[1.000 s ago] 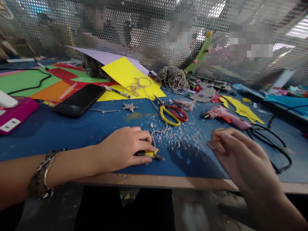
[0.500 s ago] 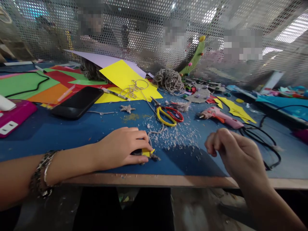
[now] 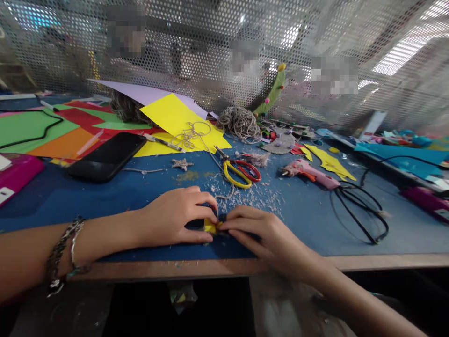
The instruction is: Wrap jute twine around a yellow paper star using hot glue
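Note:
My left hand [image 3: 177, 216] rests on the blue table near its front edge, fingers and thumb curled round a small yellow paper piece [image 3: 209, 227]. From the right, my right hand [image 3: 268, 230] pinches the other end of that piece, fingers pressed together. Part of the piece is hidden by the fingers. Grey cord [image 3: 226, 194] runs from just behind my hands toward the scissors. The scissors [image 3: 238, 173], with one yellow and one red handle, lie beyond my fingertips, amid scattered pale cord clippings [image 3: 264, 193]. A small grey cord star [image 3: 182, 164] lies behind my left hand.
A black phone [image 3: 108, 157] and coloured paper [image 3: 52, 122] lie at left. Behind are yellow sheets [image 3: 175, 117] and a cord bundle [image 3: 238, 124]. A pink glue gun [image 3: 310, 173] with looped black cable [image 3: 377, 241] lies right. A perforated metal screen [image 3: 196, 51] stands behind.
My right hand has come down and left from above the table to meet my left hand, and now pinches the yellow paper piece. My left hand stays around it.

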Demonstrator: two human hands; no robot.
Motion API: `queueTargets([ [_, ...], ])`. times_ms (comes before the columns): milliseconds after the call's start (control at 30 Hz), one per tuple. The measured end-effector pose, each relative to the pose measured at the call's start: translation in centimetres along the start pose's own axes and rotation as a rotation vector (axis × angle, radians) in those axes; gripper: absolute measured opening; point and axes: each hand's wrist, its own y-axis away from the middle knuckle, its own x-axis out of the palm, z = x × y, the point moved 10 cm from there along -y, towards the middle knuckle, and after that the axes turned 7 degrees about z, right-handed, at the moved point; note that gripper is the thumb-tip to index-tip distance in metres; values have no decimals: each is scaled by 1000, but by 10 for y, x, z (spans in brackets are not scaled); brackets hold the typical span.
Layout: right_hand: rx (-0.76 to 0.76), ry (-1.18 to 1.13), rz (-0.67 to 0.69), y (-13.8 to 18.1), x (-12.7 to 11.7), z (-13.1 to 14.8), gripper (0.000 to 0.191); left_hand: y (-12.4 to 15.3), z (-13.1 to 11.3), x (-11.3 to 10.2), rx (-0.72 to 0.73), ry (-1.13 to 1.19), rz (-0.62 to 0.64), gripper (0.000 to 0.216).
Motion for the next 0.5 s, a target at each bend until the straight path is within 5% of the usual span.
queueTargets([
  [267,9,-73,48,-3,-3,-8,19,-4,0,3,45,-7,52,26],
  [367,124,-99,-101,7,-23,-28,14,-5,0,4,38,9,61,26],
  [500,400,-181,-473,50,-73,-83,8,-4,0,3,29,49,66,23],
])
